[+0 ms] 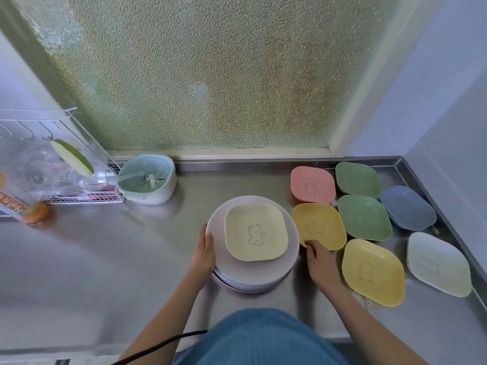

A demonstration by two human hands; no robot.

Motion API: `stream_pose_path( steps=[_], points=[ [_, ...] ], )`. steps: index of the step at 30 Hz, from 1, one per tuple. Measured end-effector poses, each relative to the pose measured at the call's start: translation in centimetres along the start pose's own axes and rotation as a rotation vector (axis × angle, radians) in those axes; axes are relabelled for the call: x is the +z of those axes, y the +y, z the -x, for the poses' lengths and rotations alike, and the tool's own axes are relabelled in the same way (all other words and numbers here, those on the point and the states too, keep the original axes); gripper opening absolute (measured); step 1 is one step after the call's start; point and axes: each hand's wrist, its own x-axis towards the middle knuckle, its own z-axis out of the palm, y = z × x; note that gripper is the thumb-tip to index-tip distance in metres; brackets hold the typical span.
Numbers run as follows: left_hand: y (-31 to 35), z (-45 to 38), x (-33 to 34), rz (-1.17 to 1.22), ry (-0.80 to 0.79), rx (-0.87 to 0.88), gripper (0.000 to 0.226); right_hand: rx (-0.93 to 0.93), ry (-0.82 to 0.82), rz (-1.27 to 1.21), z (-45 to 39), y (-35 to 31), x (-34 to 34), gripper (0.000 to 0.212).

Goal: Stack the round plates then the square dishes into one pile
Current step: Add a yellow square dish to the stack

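Steadying the pile of round plates [253, 276] with the left hand [203, 252], the person lays straight fingers flat against its left rim — nothing is curled round it. One pale yellow square dish [255, 231] with a bear drawing already sits on top, roughly centred. The right hand [320, 262] reaches to the next yellow square dish [319, 226], just right of the pile, its fingertips curled at the near edge as if pinching the rim; a full hold looks likely but not certain. Six more square dishes lie on the steel counter [131, 259] beyond: pink [312, 184], two green [358, 179] [365, 217], blue [407, 208], another yellow [373, 271] and a whitish one [438, 263]. These look like light, stiff plastic — probably slick on steel, so lifting by the raised rim should suit, thumb over the edge. The pile's height may let it slide if nudged.
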Motion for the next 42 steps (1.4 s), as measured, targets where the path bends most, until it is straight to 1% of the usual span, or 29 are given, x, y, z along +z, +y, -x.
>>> stream_pose_path(
  steps=[2, 4, 7, 12, 16, 19, 21, 23, 26, 28, 30, 31, 32, 34, 37, 39, 42],
  points=[
    [0.0, -0.1, -0.1, -0.021, -0.005, 0.0, 0.051, -0.006, 0.006, 0.053, -0.1, 0.5, -0.4, 0.028],
    [0.1, -0.1, -0.1, -0.04, -0.003, 0.007, 0.051, -0.019, 0.056, 0.092, -0.2, 0.8, -0.5, 0.025],
    [0.1, 0.0, -0.3, -0.067, -0.007, 0.006, 0.051, -0.028, 0.181, 0.124, -0.1, 0.4, -0.9, 0.017],
    [0.2, 0.0, -0.1, -0.164, 0.027, 0.058, 0.051, -0.049, 0.399, 0.089, 0.0, -1.1, -1.9, 0.014],
    [0.3, -0.1, -0.1, -0.215, 0.043, 0.073, 0.05, -0.186, 0.463, -0.042, 0.8, -2.1, -2.3, 0.016],
    [0.3, -0.2, -0.2, -0.238, 0.034, 0.081, 0.05, -0.361, 0.484, -0.067, 2.2, -3.2, -2.4, 0.013],
    [0.3, -0.2, -0.4, -0.255, 0.033, 0.084, 0.049, -0.501, 0.421, -0.054, 3.3, -4.0, -2.1, 0.017],
    [0.2, -0.1, -0.4, -0.269, 0.04, 0.087, 0.049, -0.613, 0.293, -0.015, 4.0, -4.2, -1.2, 0.025],
    [-0.1, 0.1, -0.4, -0.282, 0.064, 0.097, 0.047, -0.654, 0.109, 0.093, 4.8, -4.0, 0.3, 0.029],
    [0.0, 0.4, -0.4, -0.286, 0.076, 0.095, 0.047, -0.635, 0.028, 0.092, 5.0, -3.8, 0.8, 0.026],
    [0.2, 0.5, -0.3, -0.284, 0.073, 0.098, 0.047, -0.61, -0.002, 0.074, 5.1, -4.0, 0.9, 0.018],
    [0.3, 0.5, -0.4, -0.28, 0.068, 0.099, 0.046, -0.588, -0.008, 0.063, 5.1, -4.2, 0.9, 0.018],
    [0.4, 0.5, -0.4, -0.278, 0.061, 0.099, 0.047, -0.56, -0.008, 0.039, 5.1, -4.5, 0.9, 0.023],
    [0.7, 0.6, -0.5, -0.259, 0.058, 0.083, 0.047, -0.484, 0.02, -0.061, 5.0, -5.4, 0.7, 0.04],
    [1.8, 0.7, 0.0, -0.197, 0.081, 0.08, 0.05, -0.366, 0.0, -0.16, 4.0, -6.6, 0.9, 0.05],
    [2.3, 0.6, 0.6, -0.214, 0.046, 0.106, 0.053, -0.318, -0.066, -0.111, 3.4, -7.0, 1.3, 0.055],
    [2.6, 0.6, 1.2, -0.35, 0.005, 0.135, 0.05, -0.306, -0.128, 0.014, 3.2, -7.0, 1.6, 0.06]
  ],
)
